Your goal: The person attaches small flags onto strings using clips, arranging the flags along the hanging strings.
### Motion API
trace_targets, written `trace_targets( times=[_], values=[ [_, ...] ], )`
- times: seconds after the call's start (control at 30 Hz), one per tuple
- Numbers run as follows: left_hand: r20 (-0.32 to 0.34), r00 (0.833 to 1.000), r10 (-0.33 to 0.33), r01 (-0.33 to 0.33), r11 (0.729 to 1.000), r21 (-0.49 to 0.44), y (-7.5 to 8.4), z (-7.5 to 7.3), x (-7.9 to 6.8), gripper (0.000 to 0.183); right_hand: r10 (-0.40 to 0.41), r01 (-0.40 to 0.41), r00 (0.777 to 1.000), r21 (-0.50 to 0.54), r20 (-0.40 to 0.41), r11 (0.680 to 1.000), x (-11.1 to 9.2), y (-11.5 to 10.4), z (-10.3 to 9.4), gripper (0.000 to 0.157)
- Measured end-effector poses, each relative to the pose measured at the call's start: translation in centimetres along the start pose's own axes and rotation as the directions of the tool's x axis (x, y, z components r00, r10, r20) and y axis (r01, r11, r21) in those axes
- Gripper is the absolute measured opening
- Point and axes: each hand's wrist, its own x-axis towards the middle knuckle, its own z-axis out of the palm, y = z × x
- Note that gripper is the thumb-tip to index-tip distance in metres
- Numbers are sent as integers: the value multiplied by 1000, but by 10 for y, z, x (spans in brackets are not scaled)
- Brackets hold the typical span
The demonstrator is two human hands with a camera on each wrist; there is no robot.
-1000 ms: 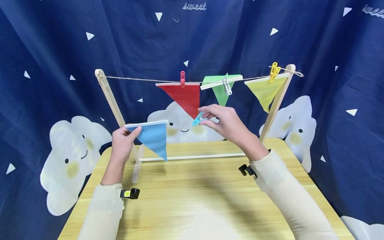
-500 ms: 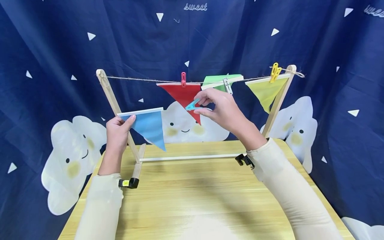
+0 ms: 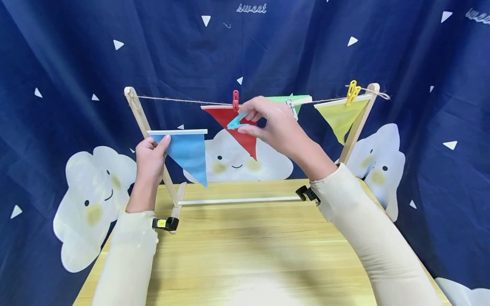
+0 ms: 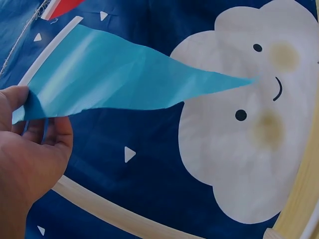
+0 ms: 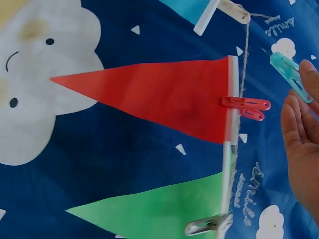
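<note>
My left hand (image 3: 150, 155) pinches a blue triangular flag (image 3: 189, 153) by the left end of its white top strip, thumb in front. The flag hangs point down, a little below the string (image 3: 172, 100). Between thumb and fingers of my right hand (image 3: 273, 123) is a light blue clothespin (image 3: 235, 122), which overlaps the red flag (image 3: 218, 115) in the head view. In the right wrist view that clothespin (image 5: 289, 74) is apart from the string. A red clothespin (image 3: 235, 100) fastens the red flag to the string. My right hand partly hides the green flag (image 3: 285, 99).
A yellow clothespin (image 3: 352, 92) holds a yellow flag (image 3: 340, 117) at the right, and a silver clothespin (image 3: 292, 109) the green one. Wooden posts (image 3: 138, 112) carry the string above a wooden table (image 3: 245, 238). A white rod (image 3: 241, 200) runs low across. Behind hangs a dark blue curtain (image 3: 172, 55).
My left hand has raised the blue flag towards the string and slightly left. My right hand has moved up and left with the light blue clothespin, now covering part of the green flag.
</note>
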Motion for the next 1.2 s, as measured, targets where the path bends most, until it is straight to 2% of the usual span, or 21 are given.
trace_targets(
  times=[0.17, 0.37, 0.5, 0.8, 1.03, 1.2],
  values=[
    [13, 999, -33, 34, 996, -83, 4, 4, 3, 6, -45, 44, 998, -6, -33, 999, 15, -5, -2, 42],
    [8, 999, -39, 40, 980, -196, 9, 8, 9, 8, -5, 5, 999, 4, -37, 1000, 31, -12, -2, 42],
    [3, 999, -45, 44, 976, -213, 15, 12, 13, 14, 38, -37, 999, 10, -13, 999, 43, -15, -4, 42],
    [27, 999, -32, 38, 963, -265, 26, 18, 19, 18, 78, -78, 997, 13, 2, 997, 62, -20, 0, 38],
    [41, 999, -31, 42, 951, -307, 30, 20, 27, 19, 61, -61, 998, 7, 8, 998, 82, -24, 7, 34],
    [50, 998, -34, 48, 944, -326, 32, 25, 30, 17, 126, -127, 991, 6, 38, 992, 97, -27, 15, 30]
  ],
)
